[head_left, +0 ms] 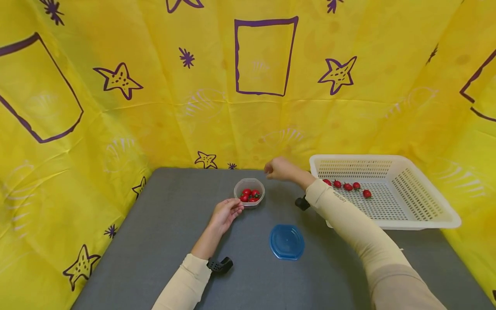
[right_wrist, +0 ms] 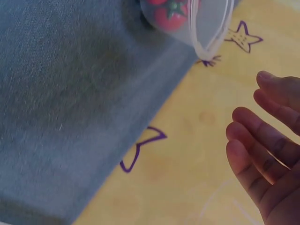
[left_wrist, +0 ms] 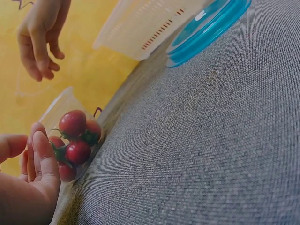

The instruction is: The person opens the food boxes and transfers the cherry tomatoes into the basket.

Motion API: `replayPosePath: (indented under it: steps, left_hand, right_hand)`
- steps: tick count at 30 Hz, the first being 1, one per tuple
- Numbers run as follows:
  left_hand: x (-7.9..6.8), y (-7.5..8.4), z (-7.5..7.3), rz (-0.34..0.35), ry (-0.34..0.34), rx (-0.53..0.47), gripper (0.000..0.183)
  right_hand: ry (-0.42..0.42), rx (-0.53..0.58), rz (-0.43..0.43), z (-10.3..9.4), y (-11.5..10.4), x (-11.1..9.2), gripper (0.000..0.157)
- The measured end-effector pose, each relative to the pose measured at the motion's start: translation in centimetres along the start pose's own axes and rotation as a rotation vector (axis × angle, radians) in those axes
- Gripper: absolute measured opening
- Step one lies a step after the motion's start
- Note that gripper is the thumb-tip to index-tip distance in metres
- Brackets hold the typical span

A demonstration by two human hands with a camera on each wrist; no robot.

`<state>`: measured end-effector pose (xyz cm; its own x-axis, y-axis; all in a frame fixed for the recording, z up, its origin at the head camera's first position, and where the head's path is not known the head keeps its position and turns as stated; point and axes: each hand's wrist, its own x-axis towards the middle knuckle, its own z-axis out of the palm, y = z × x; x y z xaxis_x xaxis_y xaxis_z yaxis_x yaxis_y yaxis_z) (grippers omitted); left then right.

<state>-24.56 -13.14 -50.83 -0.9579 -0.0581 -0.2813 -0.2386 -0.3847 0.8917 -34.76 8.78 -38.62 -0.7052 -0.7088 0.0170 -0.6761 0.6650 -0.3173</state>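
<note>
Several red cherry tomatoes (head_left: 246, 192) lie in a small clear plastic container (head_left: 249, 184) near the table's back edge. My left hand (head_left: 226, 214) is at the container's near left side, its fingertips at the wall. In the left wrist view the fingers (left_wrist: 44, 157) look nearly straight and the thumb stands apart from them. To the right of the container and above the table, my right hand (head_left: 282, 168) hangs with nothing in it. The right wrist view shows its loosely bent fingers (right_wrist: 255, 143) apart from the container (right_wrist: 209, 28).
A blue lid (head_left: 286, 242) lies on the grey table (head_left: 162, 241) in front of the container. At the right stands a white slotted basket (head_left: 420, 204), with several cherry tomatoes (head_left: 367, 194) towards its left side. Yellow patterned cloth (head_left: 209, 120) hangs behind and beside the table.
</note>
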Motion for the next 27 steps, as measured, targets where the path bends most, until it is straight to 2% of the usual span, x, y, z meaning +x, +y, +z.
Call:
replayPosePath:
  steps: [10, 21, 27]
  left_hand:
    - [-0.2, -0.1, 0.0, -0.012, -0.01, 0.0, 0.013]
    - [-0.3, 0.1, 0.1, -0.005, -0.005, 0.0, 0.015]
    - [-0.3, 0.1, 0.0, -0.004, -0.009, -0.006, 0.008]
  right_hand:
    - [-0.045, 0.037, 0.0, 2.1, -1.9, 1.2, 0.021]
    - [-0.074, 0.067, -0.023, 4.2, -3.6, 2.4, 0.019]
    - [-0.094, 0.057, -0.02, 5.8, -4.6, 3.0, 0.02]
